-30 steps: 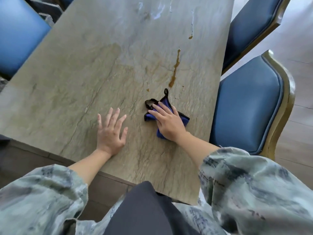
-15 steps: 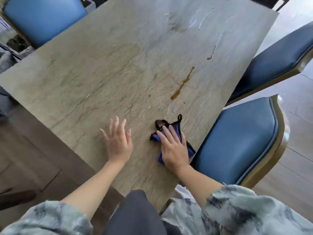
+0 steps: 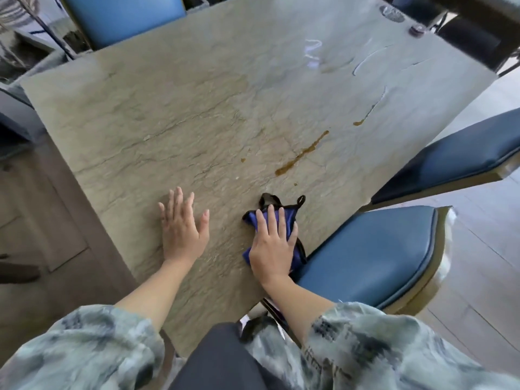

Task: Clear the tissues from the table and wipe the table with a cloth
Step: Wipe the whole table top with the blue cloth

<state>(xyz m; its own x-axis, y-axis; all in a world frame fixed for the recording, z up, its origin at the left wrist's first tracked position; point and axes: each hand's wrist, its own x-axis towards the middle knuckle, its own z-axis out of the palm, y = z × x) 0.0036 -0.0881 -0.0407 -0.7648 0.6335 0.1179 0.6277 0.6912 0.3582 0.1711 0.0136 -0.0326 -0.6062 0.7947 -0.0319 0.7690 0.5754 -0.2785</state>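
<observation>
A blue cloth (image 3: 288, 218) with black trim lies on the stone table (image 3: 197, 114), close to its right edge. My right hand (image 3: 274, 246) presses flat on the cloth with fingers spread. My left hand (image 3: 181, 226) rests flat on the bare tabletop to the left of it, fingers apart, holding nothing. A long brown spill streak (image 3: 302, 154) runs diagonally on the table just beyond the cloth, with a smaller brown spot (image 3: 358, 123) farther off. No tissues are visible on the table.
Two blue padded chairs (image 3: 374, 257) (image 3: 455, 161) stand along the table's right side, and another blue chair (image 3: 123, 18) stands at the far left. Wet smears (image 3: 365, 60) mark the far part of the table. A small round object (image 3: 417, 30) sits at the far right corner.
The view has swung, showing more of the far table. My right hand and the cloth have slid toward the table's right edge, away from the brown streak. My left hand stays flat beside it.
</observation>
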